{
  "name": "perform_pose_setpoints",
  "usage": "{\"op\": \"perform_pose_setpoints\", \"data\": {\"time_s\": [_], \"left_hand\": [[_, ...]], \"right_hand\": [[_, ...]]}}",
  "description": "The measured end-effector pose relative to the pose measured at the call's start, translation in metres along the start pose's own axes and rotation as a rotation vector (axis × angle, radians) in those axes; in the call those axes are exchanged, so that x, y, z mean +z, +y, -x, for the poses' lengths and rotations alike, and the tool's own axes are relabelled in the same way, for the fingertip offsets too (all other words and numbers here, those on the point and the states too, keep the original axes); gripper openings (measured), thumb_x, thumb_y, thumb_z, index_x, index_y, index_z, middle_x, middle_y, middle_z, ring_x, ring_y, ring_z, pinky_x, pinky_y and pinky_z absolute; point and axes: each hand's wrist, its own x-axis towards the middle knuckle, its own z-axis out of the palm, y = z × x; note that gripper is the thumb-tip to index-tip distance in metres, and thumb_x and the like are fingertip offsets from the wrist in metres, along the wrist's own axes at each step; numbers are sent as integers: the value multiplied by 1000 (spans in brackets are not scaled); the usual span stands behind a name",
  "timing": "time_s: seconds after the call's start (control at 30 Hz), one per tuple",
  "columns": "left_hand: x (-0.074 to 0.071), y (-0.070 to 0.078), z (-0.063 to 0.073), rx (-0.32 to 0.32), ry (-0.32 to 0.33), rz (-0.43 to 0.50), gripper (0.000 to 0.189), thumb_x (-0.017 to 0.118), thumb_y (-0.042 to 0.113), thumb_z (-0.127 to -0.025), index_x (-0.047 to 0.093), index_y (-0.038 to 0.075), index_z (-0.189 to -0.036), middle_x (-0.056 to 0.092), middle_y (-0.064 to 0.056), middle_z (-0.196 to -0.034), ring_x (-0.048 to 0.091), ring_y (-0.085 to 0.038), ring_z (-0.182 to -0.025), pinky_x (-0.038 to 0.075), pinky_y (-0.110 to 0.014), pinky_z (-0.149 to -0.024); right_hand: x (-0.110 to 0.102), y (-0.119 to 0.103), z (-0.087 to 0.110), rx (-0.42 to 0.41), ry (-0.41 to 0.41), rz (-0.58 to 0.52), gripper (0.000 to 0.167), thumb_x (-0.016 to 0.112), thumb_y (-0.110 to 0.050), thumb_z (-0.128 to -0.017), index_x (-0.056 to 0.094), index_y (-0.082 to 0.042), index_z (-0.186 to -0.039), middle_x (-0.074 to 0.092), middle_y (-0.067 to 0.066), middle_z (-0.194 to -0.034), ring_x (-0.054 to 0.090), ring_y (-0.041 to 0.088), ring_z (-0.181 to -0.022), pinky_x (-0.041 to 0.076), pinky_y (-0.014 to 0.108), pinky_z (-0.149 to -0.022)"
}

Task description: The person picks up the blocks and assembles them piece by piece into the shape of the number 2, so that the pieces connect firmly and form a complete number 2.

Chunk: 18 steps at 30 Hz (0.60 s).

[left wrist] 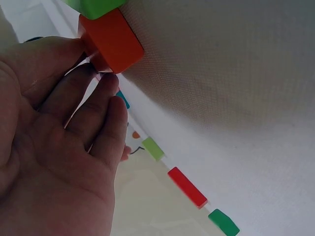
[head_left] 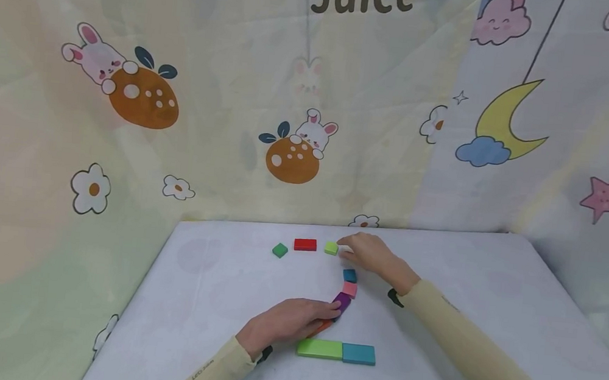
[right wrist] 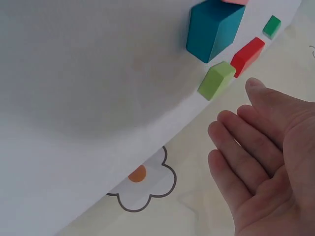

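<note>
My left hand (head_left: 287, 320) reaches over the lower end of a curved row of blocks. Its fingertips touch the purple block (head_left: 344, 301); in the left wrist view its thumb lies against the orange-red block (left wrist: 115, 42). My right hand (head_left: 372, 254) hovers by the light green block (head_left: 330, 248) at the back, its palm bare and fingers loosely extended in the right wrist view. Between the hands, a dark teal block (head_left: 349, 275) and a pink block (head_left: 349, 289) continue the row. My left hand partly hides the orange-red block in the head view.
Farther left along the back are a red block (head_left: 305, 244) and a green block (head_left: 280, 250). A long lime-green block (head_left: 319, 348) and a teal block (head_left: 358, 354) lie end to end nearest me. A printed cloth (head_left: 220, 145) hangs behind the white table (head_left: 205, 303).
</note>
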Motion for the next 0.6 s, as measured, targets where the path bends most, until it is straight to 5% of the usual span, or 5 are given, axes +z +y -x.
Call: {"op": "perform_pose_setpoints", "data": {"time_s": [0.6], "left_hand": [[1,-1,0,12,12,2,49,60,23,-102,49,26,-150,50,13,-152,48,-8,-140,47,-29,-110]], "right_hand": [[-4,-7,-34,-164,-90,136,33,73,-18,-93,72,-13,-126,73,5,-123,67,25,-119,55,37,-101]]}}
